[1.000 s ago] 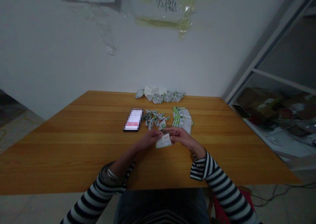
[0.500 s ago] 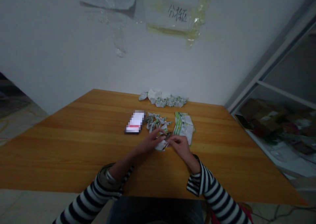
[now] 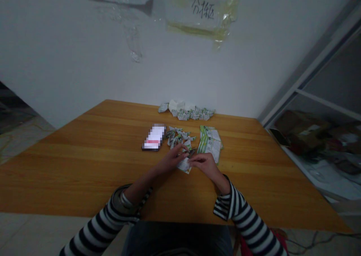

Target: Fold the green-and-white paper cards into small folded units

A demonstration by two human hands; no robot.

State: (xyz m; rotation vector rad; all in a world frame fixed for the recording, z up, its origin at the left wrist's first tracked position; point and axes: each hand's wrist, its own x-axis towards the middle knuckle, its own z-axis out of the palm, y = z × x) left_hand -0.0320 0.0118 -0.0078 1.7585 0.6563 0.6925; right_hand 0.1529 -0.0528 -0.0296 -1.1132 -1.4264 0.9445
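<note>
My left hand and my right hand meet over the wooden table, both pinching a small white and green paper slip that is partly folded between the fingers. Just beyond the hands lies a heap of small folded paper pieces. A flat stack of the same printed slips lies to the right of that heap, close to my right hand. A phone with a lit screen rests left of the heap.
A second pile of folded papers lies at the table's far edge against the white wall. A metal shelf with boxes and clutter stands to the right. Taped papers hang on the wall.
The slip has been folded smaller between my fingers and lowered toward the table; my hands have shifted a little closer together. The camera has tilted slightly.
</note>
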